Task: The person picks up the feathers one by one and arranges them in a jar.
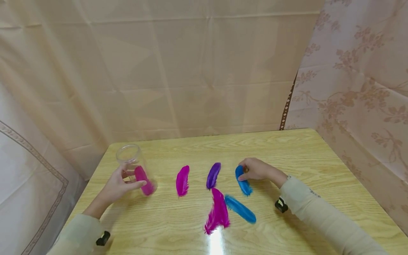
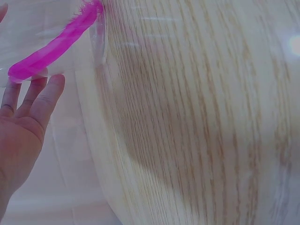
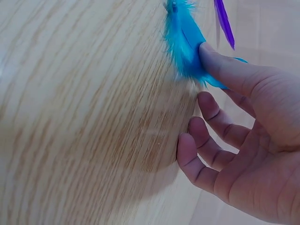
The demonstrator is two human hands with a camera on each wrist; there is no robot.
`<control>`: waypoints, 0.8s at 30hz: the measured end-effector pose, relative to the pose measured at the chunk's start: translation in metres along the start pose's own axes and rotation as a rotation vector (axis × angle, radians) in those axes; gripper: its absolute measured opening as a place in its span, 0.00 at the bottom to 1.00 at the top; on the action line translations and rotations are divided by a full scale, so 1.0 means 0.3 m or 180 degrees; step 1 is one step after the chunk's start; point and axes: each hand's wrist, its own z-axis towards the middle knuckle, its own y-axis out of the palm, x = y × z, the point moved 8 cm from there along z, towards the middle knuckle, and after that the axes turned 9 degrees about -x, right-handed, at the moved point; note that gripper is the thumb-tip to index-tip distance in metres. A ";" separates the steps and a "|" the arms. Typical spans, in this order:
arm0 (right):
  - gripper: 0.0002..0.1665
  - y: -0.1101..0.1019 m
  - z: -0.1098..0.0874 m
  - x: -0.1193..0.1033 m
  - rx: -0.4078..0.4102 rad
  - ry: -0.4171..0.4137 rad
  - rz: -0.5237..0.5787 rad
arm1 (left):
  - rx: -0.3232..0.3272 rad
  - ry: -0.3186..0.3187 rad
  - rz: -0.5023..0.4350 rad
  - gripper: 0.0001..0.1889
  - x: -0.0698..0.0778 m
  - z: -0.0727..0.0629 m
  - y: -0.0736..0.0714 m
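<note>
At the left of the table, my left hand (image 1: 116, 187) grips a clear cylindrical jar (image 1: 141, 161), thumb and fingers on either side. Inside it a pink feather (image 1: 144, 180) leans against the wall; the left wrist view shows this feather (image 2: 56, 49) through the clear side. On the right, my right hand (image 1: 259, 170) pinches a blue feather (image 1: 244, 187) near one end. In the right wrist view the thumb lies along that blue feather (image 3: 187, 44), and the other fingers are bent close over the tabletop.
On the wooden table (image 1: 287, 148) lie a pink feather (image 1: 182, 180), a purple feather (image 1: 213, 175), a fluffy pink feather piece (image 1: 219, 210) and a second blue feather (image 1: 240, 209). Cloth curtains (image 1: 207, 71) hang behind the table and at both sides.
</note>
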 end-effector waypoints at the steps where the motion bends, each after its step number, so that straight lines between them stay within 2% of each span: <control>1: 0.06 -0.002 -0.001 0.002 0.0020 0.0025 0.0006 | 0.0003 -0.0003 0.0017 0.43 0.002 -0.001 -0.001; 9: 0.12 -0.032 0.002 0.005 0.0205 0.0198 0.0238 | 0.0003 -0.0030 -0.0069 0.42 0.007 -0.005 -0.001; 13: 0.15 -0.047 0.009 0.004 0.0286 0.0168 0.0721 | 0.0004 -0.0025 -0.0089 0.42 0.002 -0.004 0.000; 17: 0.13 -0.049 0.012 0.004 0.0316 0.0148 0.1296 | -0.0002 -0.0027 -0.0067 0.43 0.002 -0.005 0.001; 24: 0.13 -0.068 0.007 -0.014 0.0365 0.0024 0.1671 | -0.0011 -0.0059 -0.0069 0.43 0.014 -0.008 0.001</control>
